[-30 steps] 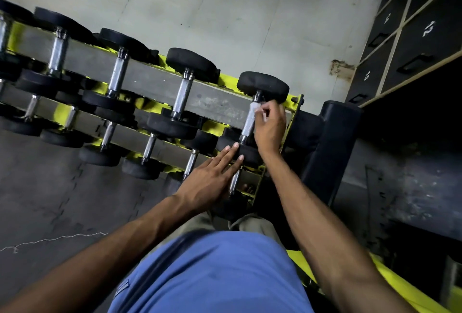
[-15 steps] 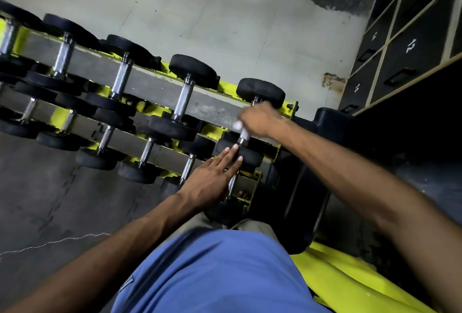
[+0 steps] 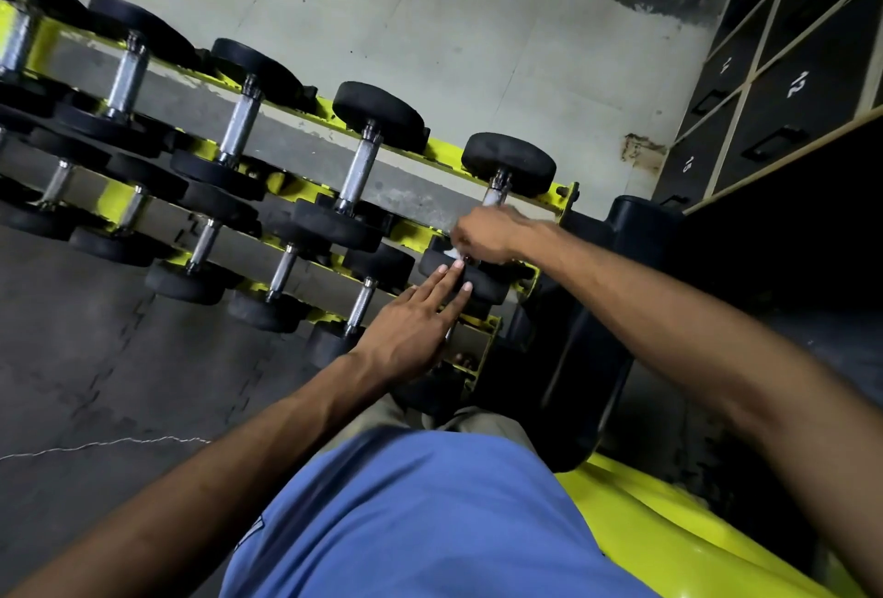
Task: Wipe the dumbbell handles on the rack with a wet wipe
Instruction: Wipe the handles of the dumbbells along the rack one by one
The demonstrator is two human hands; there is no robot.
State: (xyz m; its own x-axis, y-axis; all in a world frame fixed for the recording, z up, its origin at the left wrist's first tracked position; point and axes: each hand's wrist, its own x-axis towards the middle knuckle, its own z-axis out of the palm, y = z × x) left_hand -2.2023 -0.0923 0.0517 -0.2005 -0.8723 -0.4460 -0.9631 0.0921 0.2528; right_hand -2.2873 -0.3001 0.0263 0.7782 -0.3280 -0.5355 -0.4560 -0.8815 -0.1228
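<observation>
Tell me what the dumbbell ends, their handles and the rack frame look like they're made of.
Dumbbell ends: probably rubber, matte black, no shine. Handles: metal, likely chromed steel, bright with a knurled texture. Rack frame: apparently painted metal, a yellow coat over flat rigid bars.

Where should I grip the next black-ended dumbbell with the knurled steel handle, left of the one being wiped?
Probably mid-span on the knurled steel handle, coming from above: it lies bare between its black rubber heads, and the grey rack shelf runs underneath.
</observation>
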